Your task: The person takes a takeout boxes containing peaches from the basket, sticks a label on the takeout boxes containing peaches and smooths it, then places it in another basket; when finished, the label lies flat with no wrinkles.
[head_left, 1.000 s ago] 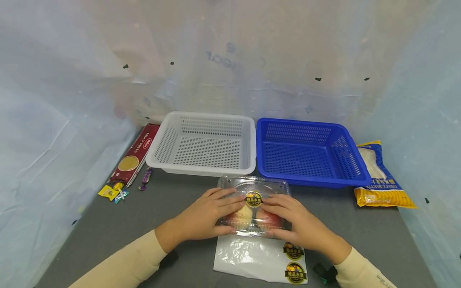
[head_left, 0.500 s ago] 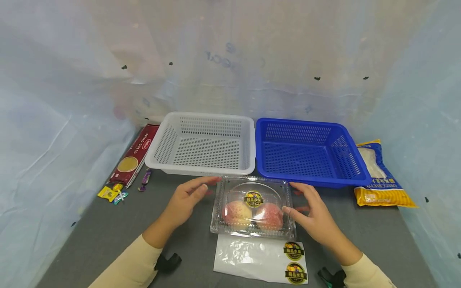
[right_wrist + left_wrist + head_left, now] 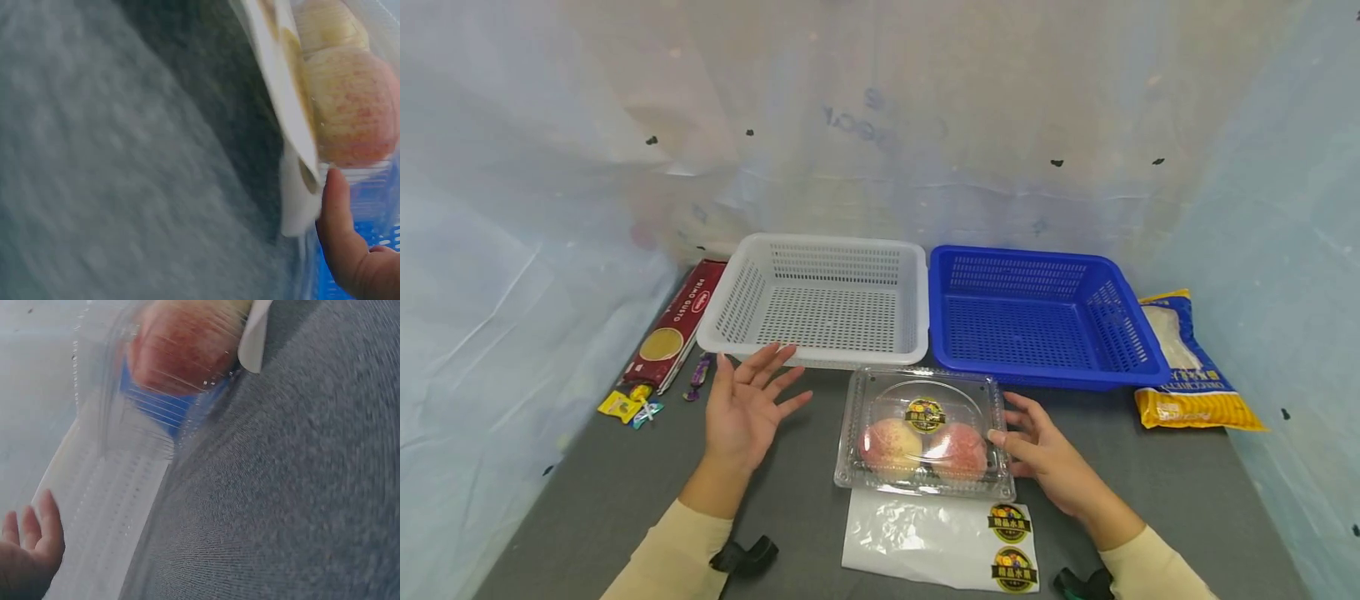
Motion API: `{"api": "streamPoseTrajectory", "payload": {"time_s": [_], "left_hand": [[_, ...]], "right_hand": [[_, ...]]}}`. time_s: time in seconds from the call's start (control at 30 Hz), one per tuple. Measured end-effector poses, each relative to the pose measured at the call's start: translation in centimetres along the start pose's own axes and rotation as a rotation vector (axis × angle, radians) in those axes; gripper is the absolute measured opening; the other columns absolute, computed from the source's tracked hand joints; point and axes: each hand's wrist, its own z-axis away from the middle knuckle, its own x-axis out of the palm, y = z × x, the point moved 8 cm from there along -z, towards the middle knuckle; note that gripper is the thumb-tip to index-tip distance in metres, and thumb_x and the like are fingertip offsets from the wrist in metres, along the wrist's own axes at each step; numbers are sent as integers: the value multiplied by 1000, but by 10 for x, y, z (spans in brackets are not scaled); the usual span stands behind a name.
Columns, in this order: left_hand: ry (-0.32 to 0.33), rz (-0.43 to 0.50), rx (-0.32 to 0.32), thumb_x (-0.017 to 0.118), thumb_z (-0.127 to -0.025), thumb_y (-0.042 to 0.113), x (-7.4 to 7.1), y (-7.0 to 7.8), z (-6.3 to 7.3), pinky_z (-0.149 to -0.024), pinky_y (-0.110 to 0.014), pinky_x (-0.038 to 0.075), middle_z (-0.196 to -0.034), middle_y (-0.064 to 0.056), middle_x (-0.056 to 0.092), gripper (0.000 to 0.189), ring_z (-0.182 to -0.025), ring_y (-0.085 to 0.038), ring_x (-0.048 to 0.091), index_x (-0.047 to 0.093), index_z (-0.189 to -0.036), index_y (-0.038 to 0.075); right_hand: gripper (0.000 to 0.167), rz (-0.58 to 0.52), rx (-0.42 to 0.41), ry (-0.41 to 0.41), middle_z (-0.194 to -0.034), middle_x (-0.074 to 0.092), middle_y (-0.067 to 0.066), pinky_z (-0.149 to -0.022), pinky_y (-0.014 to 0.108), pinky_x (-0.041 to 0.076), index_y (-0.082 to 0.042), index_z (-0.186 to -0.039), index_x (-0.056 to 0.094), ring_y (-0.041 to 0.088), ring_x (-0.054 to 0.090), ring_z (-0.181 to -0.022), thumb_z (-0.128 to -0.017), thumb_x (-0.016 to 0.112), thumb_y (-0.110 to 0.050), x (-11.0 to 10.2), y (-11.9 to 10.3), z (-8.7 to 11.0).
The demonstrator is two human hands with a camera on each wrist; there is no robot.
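A clear plastic clamshell box lies lid-down in front of the two baskets, two reddish-yellow peaches inside. A round black and gold label sits on its lid. My right hand is at the box's right side, thumb over the lid edge and loosely bent fingers along the side; a firm grip is not visible. To the left of the box my left hand is raised with its palm turned up, fingers spread, holding nothing. In the left wrist view, some fingers show before the white basket.
A white backing sheet with two more labels lies in front of the box. Behind stand a white basket and a blue basket. A red pasta packet and several candies lie left, a blue-yellow bag right.
Both hands have come off the top of the lid. The left hand has moved left and turned palm up; the right has shifted to the box's right edge.
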Motion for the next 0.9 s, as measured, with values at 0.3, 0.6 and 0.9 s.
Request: {"api": "streamPoseTrajectory", "payload": {"time_s": [0.3,0.6,0.9], "left_hand": [[368,179,8,44,-111,65,-42,1,6,-91,-51,54,-136,-13,58,68,-117,-30,54,69,-131,4],[411,189,44,42,-112,63,-50,4,4,-92,-50,56,-142,-12,53,61,-123,-32,53,46,-145,12],[470,243,67,46,-113,58,-45,4,-2,-103,-58,52,-144,-13,49,56,-127,-35,52,40,-148,15]], "right_hand": [[75,-49,26,-76,-160,38,31,-92,53,58,-6,-172,19,41,54,-134,-113,62,-24,8,10,-3],[74,-132,25,-107,-161,36,32,-86,54,61,-9,-172,16,33,59,-128,-113,60,-19,15,10,-2],[74,-283,29,-114,-142,51,21,-84,51,63,-9,-172,13,28,70,-110,-114,58,-16,23,4,2]]}}
